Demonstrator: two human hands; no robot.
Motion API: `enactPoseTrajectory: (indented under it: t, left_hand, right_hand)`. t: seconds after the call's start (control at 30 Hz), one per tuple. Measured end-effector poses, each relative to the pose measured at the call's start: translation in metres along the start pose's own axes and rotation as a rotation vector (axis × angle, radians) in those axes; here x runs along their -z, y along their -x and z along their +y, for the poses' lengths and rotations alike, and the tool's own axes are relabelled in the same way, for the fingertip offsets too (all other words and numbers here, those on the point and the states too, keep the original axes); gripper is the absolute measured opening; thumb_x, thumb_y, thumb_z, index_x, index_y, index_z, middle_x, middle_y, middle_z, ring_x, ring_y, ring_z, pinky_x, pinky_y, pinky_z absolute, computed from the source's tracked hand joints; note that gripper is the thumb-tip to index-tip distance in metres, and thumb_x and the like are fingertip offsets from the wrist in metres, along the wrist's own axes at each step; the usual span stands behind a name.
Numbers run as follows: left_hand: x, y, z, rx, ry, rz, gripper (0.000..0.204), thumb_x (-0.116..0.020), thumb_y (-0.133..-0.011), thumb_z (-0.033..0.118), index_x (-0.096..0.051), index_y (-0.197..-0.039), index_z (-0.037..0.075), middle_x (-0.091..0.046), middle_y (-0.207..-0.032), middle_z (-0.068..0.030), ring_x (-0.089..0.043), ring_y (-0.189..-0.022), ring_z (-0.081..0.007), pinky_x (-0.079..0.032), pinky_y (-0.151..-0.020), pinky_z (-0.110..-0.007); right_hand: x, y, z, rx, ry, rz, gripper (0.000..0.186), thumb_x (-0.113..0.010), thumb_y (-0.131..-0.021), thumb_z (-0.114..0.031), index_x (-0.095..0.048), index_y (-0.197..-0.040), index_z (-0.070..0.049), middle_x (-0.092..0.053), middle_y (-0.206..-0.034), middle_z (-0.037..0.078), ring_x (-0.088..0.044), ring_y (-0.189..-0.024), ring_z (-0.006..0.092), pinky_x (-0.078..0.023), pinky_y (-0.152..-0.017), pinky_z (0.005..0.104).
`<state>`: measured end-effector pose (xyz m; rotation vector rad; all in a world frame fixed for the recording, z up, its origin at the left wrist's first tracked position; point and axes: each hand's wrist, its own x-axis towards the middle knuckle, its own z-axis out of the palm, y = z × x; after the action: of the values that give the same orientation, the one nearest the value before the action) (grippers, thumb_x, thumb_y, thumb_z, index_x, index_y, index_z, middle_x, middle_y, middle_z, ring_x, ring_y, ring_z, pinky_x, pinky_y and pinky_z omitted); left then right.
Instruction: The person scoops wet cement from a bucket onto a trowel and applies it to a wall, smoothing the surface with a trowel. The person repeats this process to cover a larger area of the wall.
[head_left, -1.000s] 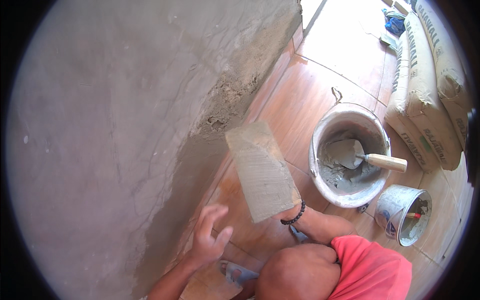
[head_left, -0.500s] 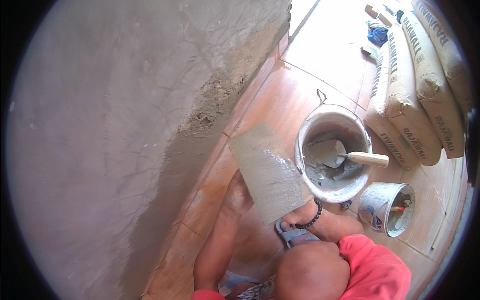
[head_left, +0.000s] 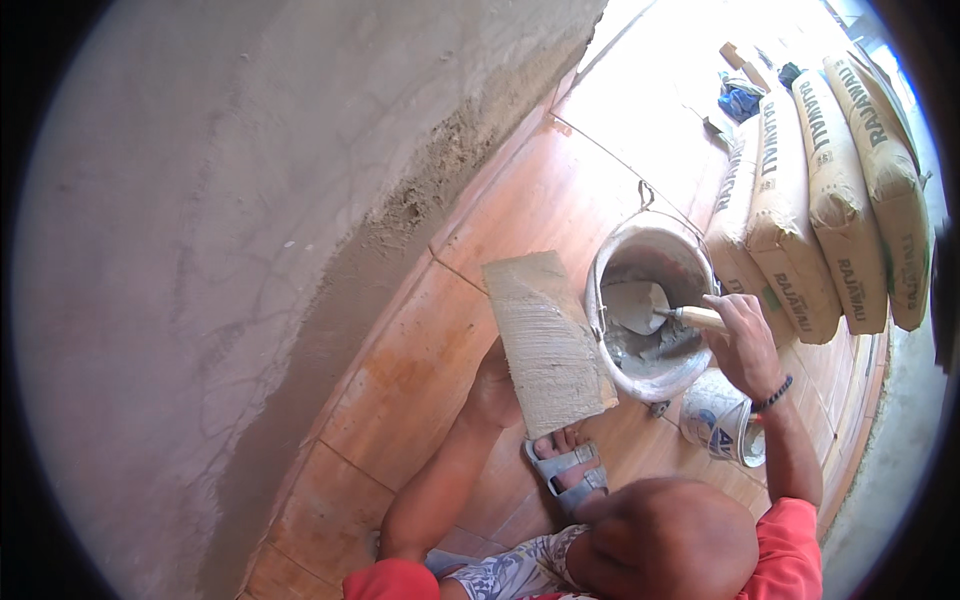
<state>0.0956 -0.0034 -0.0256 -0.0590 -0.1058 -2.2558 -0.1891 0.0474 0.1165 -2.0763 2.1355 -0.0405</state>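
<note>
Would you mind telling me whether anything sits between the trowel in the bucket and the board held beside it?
Only the bucket rim: the trowel blade lies inside it, and the board sits just outside. Nothing else visible intervenes.

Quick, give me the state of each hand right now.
Left hand: under the plaster board, holding it up; grip hidden.
Right hand: grip closed on the trowel handle, blade in the bucket.

The floor [head_left: 560,200] is reddish-brown tile meeting a grey plastered wall [head_left: 220,250]. On it stand a mortar bucket [head_left: 648,310] and, just beside it, a smaller paint pail [head_left: 722,430]. 3 cement sacks [head_left: 830,200] lie stacked near the bucket. A sandalled foot [head_left: 566,465] rests on the tiles.
</note>
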Motion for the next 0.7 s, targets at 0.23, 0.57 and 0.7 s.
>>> enactPoseTrajectory:
  t: [0.23, 0.57, 0.7]
  left_hand:
    - [0.05, 0.007, -0.002, 0.106, -0.363, 0.144, 0.045, -0.045, -0.099, 0.036, -0.049, -0.13, 0.003, -0.058, -0.124, -0.0097, -0.059, -0.11, -0.0219, -0.048, -0.096, -0.036]
    - [0.05, 0.01, 0.009, -0.212, -1.482, 0.233, 0.036, -0.051, -0.096, 0.024, -0.051, -0.126, 0.003, -0.061, -0.119, -0.0087, -0.062, -0.105, -0.0205, -0.051, -0.088, -0.035]
    - [0.021, -0.005, 0.008, -0.351, -1.653, 0.166, 0.031, -0.068, -0.084, 0.017, -0.063, -0.111, 0.003, -0.068, -0.103, -0.0113, -0.067, -0.09, -0.026, -0.054, -0.076, -0.035]
  right_hand:
    - [-0.04, -0.001, 0.043, -0.057, 0.393, -0.224, 0.03, -0.059, -0.078, -0.013, -0.062, -0.106, -0.006, -0.058, -0.102, 0.013, -0.052, -0.101, 0.0293, -0.042, -0.081, 0.042]
    - [0.019, -0.009, 0.029, -0.124, 0.224, -0.442, 0.024, -0.056, -0.08, -0.008, -0.052, -0.102, 0.0, -0.063, -0.089, 0.022, -0.065, -0.083, 0.0386, -0.051, -0.071, 0.0477]
    - [0.048, -0.007, 0.025, -0.143, 0.372, -0.395, 0.024, -0.053, -0.082, -0.008, -0.057, -0.105, -0.002, -0.063, -0.079, 0.019, -0.065, -0.077, 0.0354, -0.052, -0.069, 0.0459]
